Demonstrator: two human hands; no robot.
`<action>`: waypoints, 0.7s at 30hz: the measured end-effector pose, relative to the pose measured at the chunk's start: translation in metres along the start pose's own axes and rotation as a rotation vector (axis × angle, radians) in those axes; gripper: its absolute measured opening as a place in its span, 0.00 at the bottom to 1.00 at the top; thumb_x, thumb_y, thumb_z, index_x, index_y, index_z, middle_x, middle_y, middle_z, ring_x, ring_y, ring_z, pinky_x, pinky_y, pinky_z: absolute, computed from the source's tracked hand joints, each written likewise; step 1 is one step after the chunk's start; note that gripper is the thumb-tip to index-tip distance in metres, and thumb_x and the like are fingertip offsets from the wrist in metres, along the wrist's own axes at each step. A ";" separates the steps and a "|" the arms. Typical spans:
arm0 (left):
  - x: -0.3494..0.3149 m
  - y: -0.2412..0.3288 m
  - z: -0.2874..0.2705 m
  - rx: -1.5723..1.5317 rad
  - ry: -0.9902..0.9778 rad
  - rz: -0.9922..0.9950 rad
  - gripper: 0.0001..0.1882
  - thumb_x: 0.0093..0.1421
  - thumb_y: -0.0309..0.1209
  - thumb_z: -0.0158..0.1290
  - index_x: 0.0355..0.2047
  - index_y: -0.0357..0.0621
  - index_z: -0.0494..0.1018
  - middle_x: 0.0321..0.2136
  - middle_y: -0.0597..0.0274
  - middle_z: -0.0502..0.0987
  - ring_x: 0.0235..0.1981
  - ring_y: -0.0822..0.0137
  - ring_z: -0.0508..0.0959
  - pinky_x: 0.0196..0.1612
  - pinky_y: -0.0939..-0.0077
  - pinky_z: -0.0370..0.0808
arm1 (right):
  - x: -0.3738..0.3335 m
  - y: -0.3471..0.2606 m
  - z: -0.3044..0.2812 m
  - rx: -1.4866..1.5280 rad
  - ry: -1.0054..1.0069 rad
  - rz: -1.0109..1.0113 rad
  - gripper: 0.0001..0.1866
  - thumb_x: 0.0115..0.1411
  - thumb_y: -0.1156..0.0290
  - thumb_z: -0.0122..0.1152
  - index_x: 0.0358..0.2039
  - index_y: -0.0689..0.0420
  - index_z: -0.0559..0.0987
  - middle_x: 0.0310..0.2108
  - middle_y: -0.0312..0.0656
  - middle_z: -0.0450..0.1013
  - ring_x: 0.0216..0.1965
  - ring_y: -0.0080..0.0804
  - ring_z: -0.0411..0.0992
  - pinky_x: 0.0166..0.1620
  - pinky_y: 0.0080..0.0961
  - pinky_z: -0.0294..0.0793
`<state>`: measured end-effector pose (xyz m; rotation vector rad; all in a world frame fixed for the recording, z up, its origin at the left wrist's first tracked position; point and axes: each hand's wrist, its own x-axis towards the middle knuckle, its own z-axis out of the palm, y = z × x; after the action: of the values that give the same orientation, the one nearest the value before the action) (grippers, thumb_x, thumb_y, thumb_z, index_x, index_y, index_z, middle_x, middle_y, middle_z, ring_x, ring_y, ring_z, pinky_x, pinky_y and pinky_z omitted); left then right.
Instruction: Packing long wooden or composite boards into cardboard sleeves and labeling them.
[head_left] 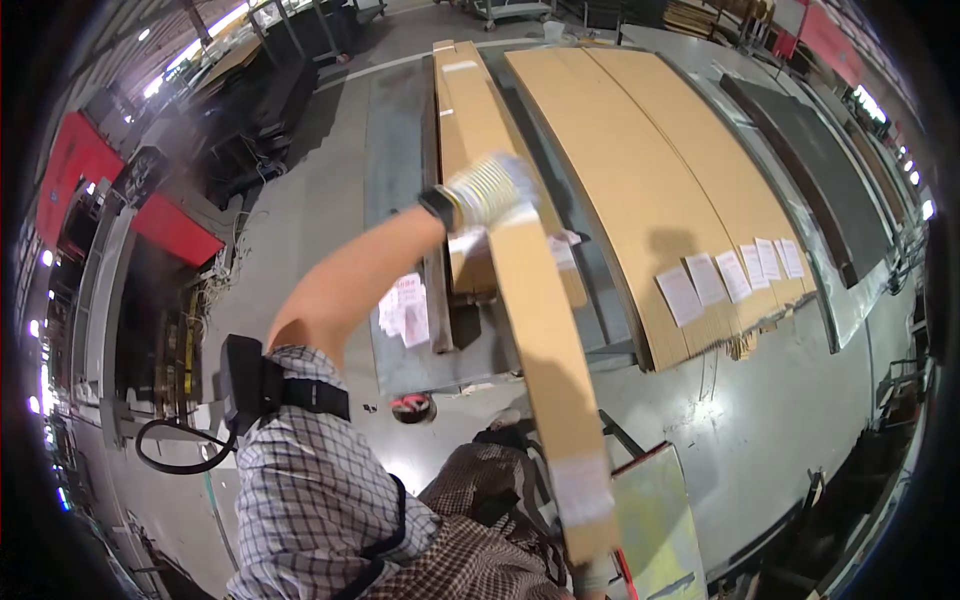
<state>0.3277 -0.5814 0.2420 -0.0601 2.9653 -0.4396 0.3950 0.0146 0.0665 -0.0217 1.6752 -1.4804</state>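
A long, narrow cardboard box [548, 340] slants across the middle, its near end close to my body. A white label [582, 488] is on that near end. My left hand [490, 190], in a striped work glove and slightly blurred, is closed on the far end of the box. Only a sliver of my right hand [595, 575] shows at the lower edge, beside the near end, with its fingers hidden. Beyond my left hand, more long cardboard boxes [462, 105] lie side by side on a grey table [395, 150].
Wide cardboard sheets [620, 150] lie to the right, with several white printed papers [705, 280] along their near edge. More papers [405, 310] sit at the table's left. A dark panel [815, 150] lies farther right. Near my legs stands a yellow-green board [660, 520].
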 end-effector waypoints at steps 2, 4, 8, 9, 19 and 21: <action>-0.014 -0.071 0.046 0.130 0.297 -0.342 0.19 0.60 0.28 0.51 0.52 0.51 0.72 0.57 0.55 0.69 0.55 0.53 0.72 0.56 0.61 0.70 | 0.066 -0.038 0.058 -0.029 -0.398 -0.277 0.39 0.58 0.44 0.63 0.58 0.62 0.70 0.42 0.38 0.75 0.41 0.32 0.73 0.46 0.31 0.73; -0.003 -0.100 0.087 0.199 0.226 -0.478 0.17 0.60 0.31 0.51 0.50 0.52 0.75 0.61 0.54 0.66 0.56 0.51 0.71 0.59 0.58 0.67 | 0.109 -0.092 0.115 0.171 -0.698 0.126 0.33 0.61 0.47 0.61 0.55 0.63 0.73 0.40 0.31 0.71 0.37 0.19 0.65 0.42 0.18 0.68; 0.024 -0.060 0.076 -0.131 -0.347 -0.426 0.17 0.60 0.43 0.51 0.37 0.45 0.81 0.39 0.53 0.80 0.52 0.54 0.73 0.54 0.58 0.68 | 0.131 -0.144 0.138 -0.159 -0.677 -0.096 0.19 0.67 0.64 0.53 0.54 0.63 0.75 0.38 0.32 0.71 0.41 0.20 0.68 0.48 0.20 0.69; 0.035 -0.046 0.068 -0.229 -0.325 -0.469 0.19 0.59 0.43 0.53 0.41 0.41 0.79 0.42 0.49 0.79 0.53 0.51 0.73 0.56 0.57 0.67 | 0.134 -0.155 0.116 -0.275 -0.641 -0.022 0.17 0.67 0.67 0.53 0.52 0.63 0.76 0.43 0.35 0.73 0.47 0.23 0.69 0.53 0.23 0.69; 0.110 0.044 0.152 -1.787 0.512 -1.168 0.39 0.54 0.41 0.66 0.58 0.34 0.61 0.49 0.52 0.72 0.46 0.59 0.75 0.46 0.67 0.76 | 0.136 -0.122 -0.195 -0.795 0.216 -0.238 0.10 0.65 0.70 0.57 0.43 0.61 0.78 0.32 0.44 0.75 0.34 0.31 0.71 0.41 0.28 0.73; 0.118 0.043 0.157 -2.077 0.653 -1.108 0.35 0.55 0.35 0.65 0.56 0.31 0.61 0.42 0.53 0.76 0.43 0.63 0.76 0.42 0.67 0.77 | 0.138 -0.066 -0.273 -0.905 0.244 -0.260 0.08 0.65 0.75 0.54 0.42 0.61 0.79 0.27 0.44 0.73 0.28 0.26 0.68 0.37 0.27 0.72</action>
<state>0.2338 -0.5927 0.0649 -1.7626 1.8269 2.7663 0.1120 0.1385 0.0150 -0.5849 2.4891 -0.7957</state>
